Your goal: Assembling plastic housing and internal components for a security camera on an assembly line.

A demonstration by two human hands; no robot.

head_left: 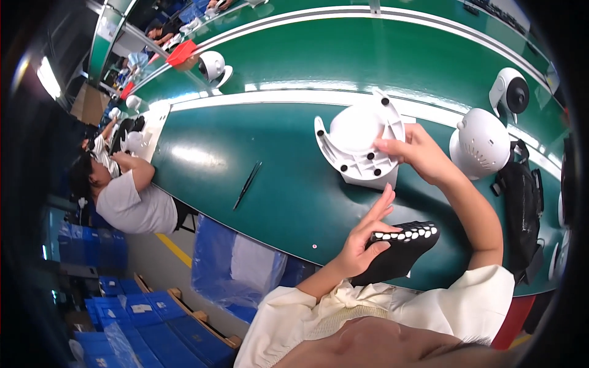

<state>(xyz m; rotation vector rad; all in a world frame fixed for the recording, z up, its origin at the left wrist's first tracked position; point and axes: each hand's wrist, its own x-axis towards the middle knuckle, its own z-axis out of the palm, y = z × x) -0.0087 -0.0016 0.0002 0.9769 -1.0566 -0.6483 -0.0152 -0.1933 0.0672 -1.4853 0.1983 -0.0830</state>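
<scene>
White plastic forms the camera unit (354,130) near the middle of the head view, over the green desk (202,132), its crescent base turned up to show five black feet. The right grip (420,153) is closed on the base's right side, thumb across the underside. Below, the left grip (359,245) has its fingers extended toward the unit, its thumb lying against a black object with white rounded spots (405,251); whether it grasps that object, I cannot tell. Black tweezers (247,185) lie to the left. Rightward stand a vented white camera (480,146) and, beside it, a black bag (523,214).
</scene>
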